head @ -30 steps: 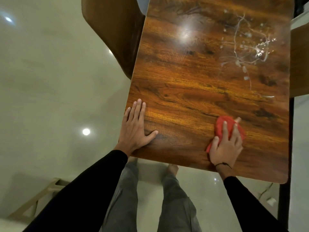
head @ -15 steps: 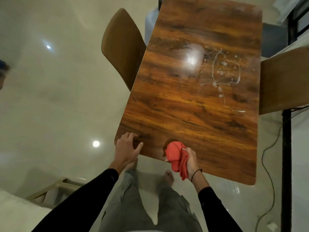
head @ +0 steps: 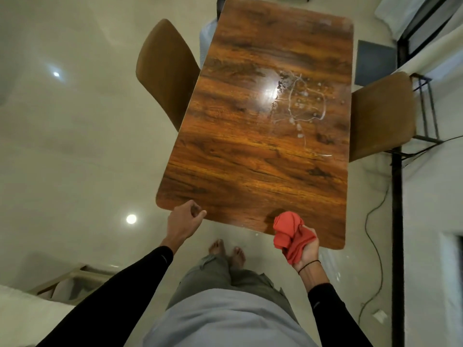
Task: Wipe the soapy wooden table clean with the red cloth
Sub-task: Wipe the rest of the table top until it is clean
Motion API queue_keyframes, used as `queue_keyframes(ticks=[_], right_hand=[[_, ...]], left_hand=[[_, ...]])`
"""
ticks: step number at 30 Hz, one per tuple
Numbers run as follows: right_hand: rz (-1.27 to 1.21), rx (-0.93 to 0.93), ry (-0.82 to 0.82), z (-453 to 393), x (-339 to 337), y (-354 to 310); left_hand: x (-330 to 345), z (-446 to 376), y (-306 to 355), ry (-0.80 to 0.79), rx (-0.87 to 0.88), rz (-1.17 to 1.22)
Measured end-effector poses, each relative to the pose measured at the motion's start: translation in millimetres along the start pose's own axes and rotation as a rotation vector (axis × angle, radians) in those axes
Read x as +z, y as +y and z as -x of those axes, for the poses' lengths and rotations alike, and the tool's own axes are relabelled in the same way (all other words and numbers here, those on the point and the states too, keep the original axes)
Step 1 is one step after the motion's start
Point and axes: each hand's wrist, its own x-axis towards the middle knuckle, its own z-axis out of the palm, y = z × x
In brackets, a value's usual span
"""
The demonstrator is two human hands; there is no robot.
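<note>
Fingers of the right hand (head: 307, 249) curl round the bunched red cloth (head: 290, 235), palm turned up, held over the near edge of the wooden table (head: 250, 159). The left hand (head: 184, 220) hangs beside the near left corner, its fingers loosely curled and holding nothing. Well beyond both hands, white soap trails (head: 304, 101) loop across the far right of the glossy top. A brown chair (head: 165, 71) stands at each side, on a pale shiny floor (head: 75, 146).
</note>
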Motion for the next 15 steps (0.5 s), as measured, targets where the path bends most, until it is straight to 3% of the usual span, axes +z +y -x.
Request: queue_keyframes(ticks=[15], right_hand=[[-0.167, -0.125, 0.079, 15, -23, -68]], left_hand=[[25, -14, 57, -0.105, 0.104, 0.022]])
